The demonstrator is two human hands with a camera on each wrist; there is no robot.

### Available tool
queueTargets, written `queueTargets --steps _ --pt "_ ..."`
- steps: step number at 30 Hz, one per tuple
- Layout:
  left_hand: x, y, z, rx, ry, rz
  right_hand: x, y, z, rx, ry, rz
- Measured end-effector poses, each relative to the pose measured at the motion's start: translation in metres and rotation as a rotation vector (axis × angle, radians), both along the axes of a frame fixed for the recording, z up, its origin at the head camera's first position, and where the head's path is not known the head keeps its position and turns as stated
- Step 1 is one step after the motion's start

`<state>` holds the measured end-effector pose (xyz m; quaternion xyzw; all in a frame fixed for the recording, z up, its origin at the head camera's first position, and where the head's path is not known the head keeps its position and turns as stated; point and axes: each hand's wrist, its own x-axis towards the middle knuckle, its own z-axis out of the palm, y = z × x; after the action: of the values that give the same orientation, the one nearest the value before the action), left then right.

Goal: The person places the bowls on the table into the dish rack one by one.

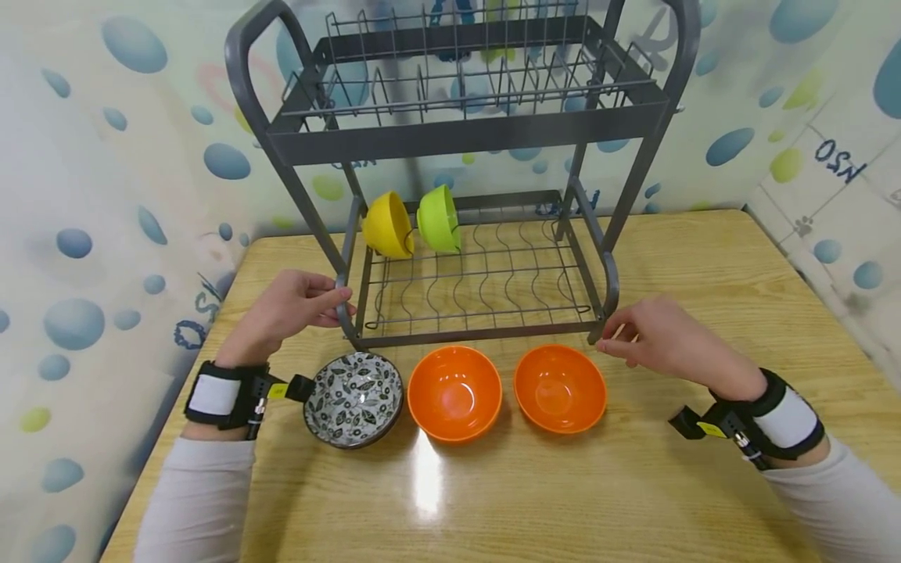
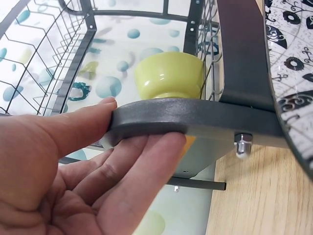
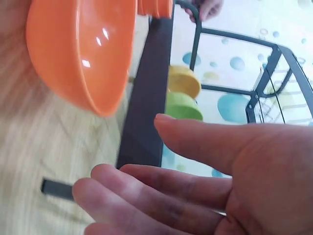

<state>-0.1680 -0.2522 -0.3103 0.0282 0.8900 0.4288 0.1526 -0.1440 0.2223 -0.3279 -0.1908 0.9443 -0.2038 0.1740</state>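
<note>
A dark grey two-tier dish rack (image 1: pixel 468 141) stands on the table. My left hand (image 1: pixel 299 303) pinches the curved left side rail of its lower tier, thumb on one face and fingers on the other, as the left wrist view confirms. By the rack's front right foot is my right hand (image 1: pixel 658 336); its thumb and fingers are apart with nothing between them. A yellow bowl (image 1: pixel 389 226) and a green bowl (image 1: pixel 439 220) lean on edge at the lower tier's left. In front of the rack sit a black-and-white patterned bowl (image 1: pixel 354 399) and two orange bowls, one central (image 1: pixel 454 394), one right (image 1: pixel 559 389).
The wooden table (image 1: pixel 493 500) ends at walls covered in a blue-dotted pattern (image 1: pixel 77 320) at the back and sides. Wire slots (image 1: pixel 493 266) line the lower tier to the right of the green bowl. The upper wire basket (image 1: pixel 464 86) overhangs the lower tier.
</note>
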Motion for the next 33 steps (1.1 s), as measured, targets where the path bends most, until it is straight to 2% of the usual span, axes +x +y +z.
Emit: queueTargets --steps 6,13,22,33 --pt "-0.001 0.002 -0.001 -0.008 -0.005 0.004 0.008 -0.014 -0.016 0.027 0.036 0.043" --pt "-0.002 0.002 -0.002 -0.014 -0.013 0.011 0.008 -0.025 -0.03 0.067 0.071 0.045" --pt "-0.001 0.002 -0.001 -0.021 -0.006 0.01 0.004 -0.03 -0.04 0.033 0.015 0.057" --pt "0.001 0.002 0.001 -0.005 0.001 0.006 -0.001 -0.033 -0.045 -0.007 0.034 0.097"
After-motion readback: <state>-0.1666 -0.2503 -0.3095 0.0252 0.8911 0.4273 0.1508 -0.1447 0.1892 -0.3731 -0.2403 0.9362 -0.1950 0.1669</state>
